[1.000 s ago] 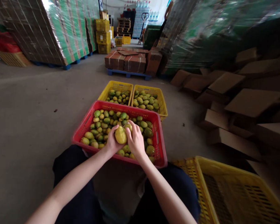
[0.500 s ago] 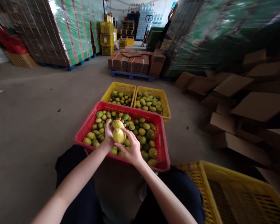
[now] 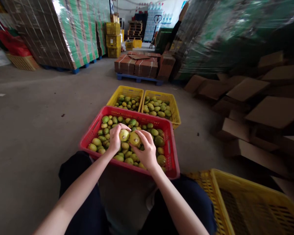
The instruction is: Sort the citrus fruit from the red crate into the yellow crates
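Note:
My left hand (image 3: 115, 139) is closed around a yellow lemon (image 3: 123, 135), its stem end facing me. A second lemon (image 3: 134, 139), also yellow, is gripped in my right hand (image 3: 146, 148) just to the right of the first. The two fruits are close side by side, above a red plastic crate (image 3: 171, 153). Many green and yellow lemons (image 3: 128, 161) fill the bottom of this crate, partly hidden by my hands.
Beyond the red crate stand two yellow crates (image 3: 175, 106) holding greenish-yellow fruit. Another yellow crate (image 3: 215, 186) is by my right knee. Cardboard boxes (image 3: 245, 130) lie piled at right. Flattened cartons (image 3: 137, 65) sit on a blue pallet (image 3: 138, 79) ahead.
The right-hand lemon has moved right, from in front of the left one to beside it. Both fruits have turned, so their stem ends now face me.

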A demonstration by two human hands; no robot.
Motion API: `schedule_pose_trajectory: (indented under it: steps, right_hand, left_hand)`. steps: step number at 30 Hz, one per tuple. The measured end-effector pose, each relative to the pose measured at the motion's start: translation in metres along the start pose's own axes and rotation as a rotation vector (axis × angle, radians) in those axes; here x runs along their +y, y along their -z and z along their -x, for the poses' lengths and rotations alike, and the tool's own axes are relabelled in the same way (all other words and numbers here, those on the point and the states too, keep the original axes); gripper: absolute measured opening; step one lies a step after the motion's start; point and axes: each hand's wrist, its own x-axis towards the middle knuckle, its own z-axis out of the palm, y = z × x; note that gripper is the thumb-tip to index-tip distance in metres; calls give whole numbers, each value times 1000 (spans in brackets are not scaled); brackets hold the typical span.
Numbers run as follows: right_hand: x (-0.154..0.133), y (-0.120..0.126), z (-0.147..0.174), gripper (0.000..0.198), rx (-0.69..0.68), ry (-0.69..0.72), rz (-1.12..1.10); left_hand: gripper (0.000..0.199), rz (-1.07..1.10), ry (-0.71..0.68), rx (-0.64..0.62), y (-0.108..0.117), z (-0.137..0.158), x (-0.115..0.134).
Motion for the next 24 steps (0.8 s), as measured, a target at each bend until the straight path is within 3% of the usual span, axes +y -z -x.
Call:
schedule_pose_trajectory:
  steps: [6, 8, 10, 13, 15, 17, 20, 24]
  right_hand:
    - [2, 0, 2, 53, -11, 35, -8]
    - [1, 0, 1, 51, -18, 23, -17]
    - [-1, 1, -1, 48, -27, -38, -42]
    - [-2, -1, -5, 51, -49, -289, -197]
    - [0, -3, -8, 53, -51, -568, -404]
    - [4, -5, -11, 45, -60, -860, -642]
    - [9, -4, -14, 33, -123, -1127, -891]
    - [13, 0, -18, 27, -221, -1267, -995]
  left_hand:
    - [51, 19, -14, 9, 1, 1, 3]
    - [49, 54, 66, 8, 1, 0, 2]
    - [49, 138, 236, 15, 1, -3, 0]
    - [47, 364, 668, 43, 1, -11, -4]
    - [47, 478, 977, 64, 3, -16, -7]
    - [47, 525, 1177, 66, 4, -20, -9]
    - [41, 536, 1245, 29, 4, -21, -9]
    - [37, 362, 1207, -33, 2, -17, -3]
